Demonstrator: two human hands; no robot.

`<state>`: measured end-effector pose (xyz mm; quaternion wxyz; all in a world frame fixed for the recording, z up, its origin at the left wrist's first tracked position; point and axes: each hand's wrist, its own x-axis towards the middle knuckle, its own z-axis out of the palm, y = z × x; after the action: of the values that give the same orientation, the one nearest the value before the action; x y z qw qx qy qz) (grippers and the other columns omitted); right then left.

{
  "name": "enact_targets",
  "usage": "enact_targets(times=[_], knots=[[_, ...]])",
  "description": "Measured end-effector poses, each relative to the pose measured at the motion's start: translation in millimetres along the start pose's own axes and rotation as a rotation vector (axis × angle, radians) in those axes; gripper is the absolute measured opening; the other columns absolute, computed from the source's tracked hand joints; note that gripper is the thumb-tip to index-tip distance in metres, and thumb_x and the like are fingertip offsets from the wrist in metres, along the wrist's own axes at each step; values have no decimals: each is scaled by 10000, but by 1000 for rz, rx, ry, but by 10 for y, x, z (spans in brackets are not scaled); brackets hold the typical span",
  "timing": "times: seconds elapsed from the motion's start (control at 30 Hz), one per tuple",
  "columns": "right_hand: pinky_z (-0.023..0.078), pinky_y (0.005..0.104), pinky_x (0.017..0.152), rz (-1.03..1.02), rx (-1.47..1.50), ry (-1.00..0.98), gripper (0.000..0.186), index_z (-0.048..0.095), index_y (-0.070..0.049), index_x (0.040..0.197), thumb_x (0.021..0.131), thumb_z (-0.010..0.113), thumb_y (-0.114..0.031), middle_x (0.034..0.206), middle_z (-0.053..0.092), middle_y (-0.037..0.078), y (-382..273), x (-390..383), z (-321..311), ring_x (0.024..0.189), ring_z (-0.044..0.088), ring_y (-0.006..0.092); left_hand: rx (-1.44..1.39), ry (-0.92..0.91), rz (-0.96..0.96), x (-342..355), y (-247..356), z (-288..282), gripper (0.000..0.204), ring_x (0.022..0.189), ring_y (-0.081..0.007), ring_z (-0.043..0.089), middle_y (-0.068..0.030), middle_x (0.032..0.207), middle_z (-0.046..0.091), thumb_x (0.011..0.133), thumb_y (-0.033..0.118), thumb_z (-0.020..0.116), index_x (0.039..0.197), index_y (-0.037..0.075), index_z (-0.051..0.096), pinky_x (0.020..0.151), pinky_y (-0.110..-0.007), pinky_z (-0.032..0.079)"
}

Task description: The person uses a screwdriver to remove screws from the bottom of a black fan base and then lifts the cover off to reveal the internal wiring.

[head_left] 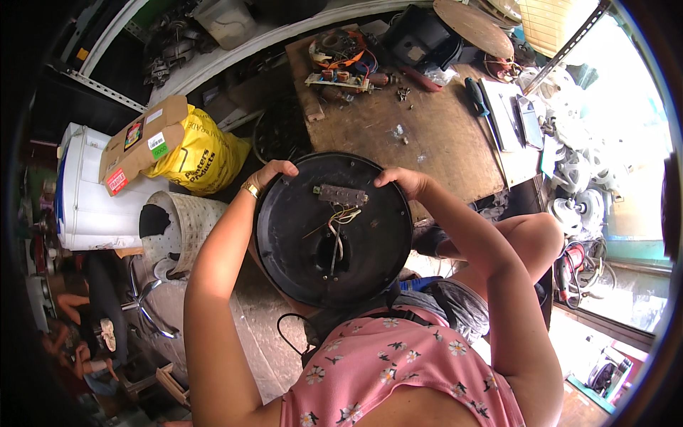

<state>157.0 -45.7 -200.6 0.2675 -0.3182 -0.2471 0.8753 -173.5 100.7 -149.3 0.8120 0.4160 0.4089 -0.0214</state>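
Between my two hands, over my lap, is a round black fan base [299,242] with its hollow underside facing up. My left hand [269,173] grips its upper left rim, thumb over the edge. On the upper right rim, my right hand [403,181] holds it the same way. Inside the base sits a dark switch block [343,195], with white and yellow wires [337,226] running to the opening near the middle. The fingers under the rim are hidden.
Ahead is a wooden worktable [370,135] bearing a circuit board with coils [340,80], a screwdriver [476,96] and a phone [528,121]. A yellow bag [206,153] and a cardboard box [142,142] lie at left, above a perforated bin [191,224]. White plastic parts [580,164] pile up at right.
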Motion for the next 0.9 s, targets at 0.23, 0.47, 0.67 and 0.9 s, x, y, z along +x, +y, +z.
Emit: enact_targets(times=[0.23,0.47,0.67,0.9], knots=[[524,340,910,-194,-83,39,704,382,12,1408,801,661,-209,1235,592,142,-72,-51,176,1058,613,200,84,146,-90,-202,150,320,456,750,-200,667,-120,902,704,713,391,685,979,20,695,749,-326,542],[524,335,913,-244,-86,122,701,364,39,1414,835,659,-223,1260,573,136,-101,-56,237,1076,604,200,22,121,-68,-257,136,306,487,769,-215,678,-141,940,708,729,363,662,1045,-7,679,762,-340,554],[556,326,844,-218,-36,136,584,482,31,1313,835,677,-242,1137,642,127,-24,-114,280,969,652,184,-66,12,-39,-212,125,257,458,764,-239,698,-165,935,714,751,295,631,1063,-38,670,753,-347,576],[581,343,769,-127,80,75,479,552,44,1203,815,686,-202,1026,679,129,17,-137,218,853,681,189,-88,8,4,-281,134,395,401,744,-241,701,-161,904,717,774,284,638,1006,-40,683,717,-346,582]])
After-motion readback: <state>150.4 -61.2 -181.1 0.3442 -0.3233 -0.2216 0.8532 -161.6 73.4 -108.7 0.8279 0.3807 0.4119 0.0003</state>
